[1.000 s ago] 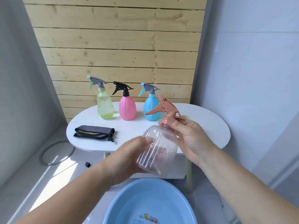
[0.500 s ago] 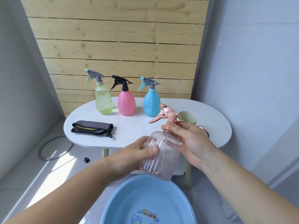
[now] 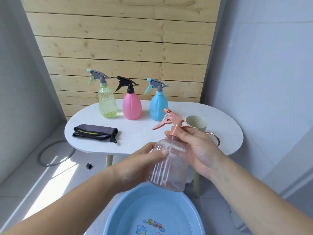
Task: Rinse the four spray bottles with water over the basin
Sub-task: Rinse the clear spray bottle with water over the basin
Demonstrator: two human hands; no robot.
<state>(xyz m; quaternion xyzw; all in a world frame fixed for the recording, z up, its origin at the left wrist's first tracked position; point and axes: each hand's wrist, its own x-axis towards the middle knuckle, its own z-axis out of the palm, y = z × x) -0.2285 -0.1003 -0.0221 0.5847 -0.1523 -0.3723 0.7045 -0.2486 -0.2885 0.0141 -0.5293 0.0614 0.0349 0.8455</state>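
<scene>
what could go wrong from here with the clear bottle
The clear bottle hangs over the basin's far rim, not its middle; poured water may hit the floor.
The right hand grips the orange spray head at its collar; once unscrewed, it could drop.
The cup stands just behind that hand and might get knocked.

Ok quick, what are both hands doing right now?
Left hand: holds the clear bottle by its body.
Right hand: grips its neck.
</scene>
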